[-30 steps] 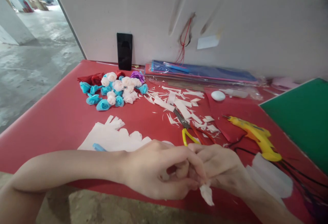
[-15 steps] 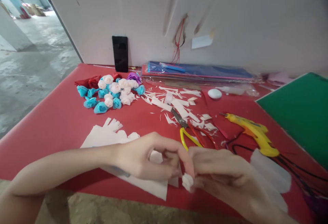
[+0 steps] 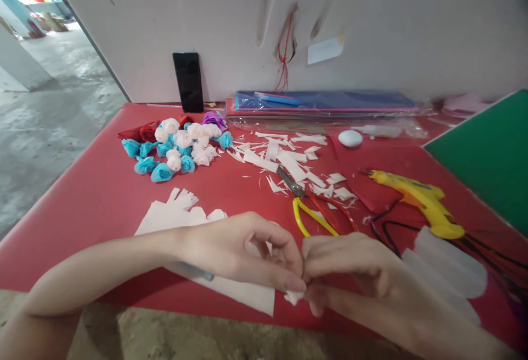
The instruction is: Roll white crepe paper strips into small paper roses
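Between my fingertips sits a small white paper flower (image 3: pixel 293 297), near the front edge of the red table. My left hand (image 3: pixel 247 253) pinches it with thumb and fingers from the left. From the right, my right hand (image 3: pixel 358 277) is closed at the same flower, its thumb and fingers pressed together beside it. The fingers cover most of the flower. Under my left wrist lie cut white paper sheets (image 3: pixel 243 293), partly hidden by the arm. Just beyond my hands rest pliers (image 3: pixel 307 206) with one yellow and one red handle.
Blue, white, red and purple paper flowers (image 3: pixel 161 172) cluster at the back left. White paper scraps (image 3: pixel 291 165) lie mid-table. At right are a yellow glue gun (image 3: pixel 424 198) with a black cord, and a green board (image 3: pixel 490 151). A black phone (image 3: pixel 188 82) leans on the wall.
My left thumb and fingers have closed over the white flower, which now shows less and sits slightly further left. The camera view has shifted a little.
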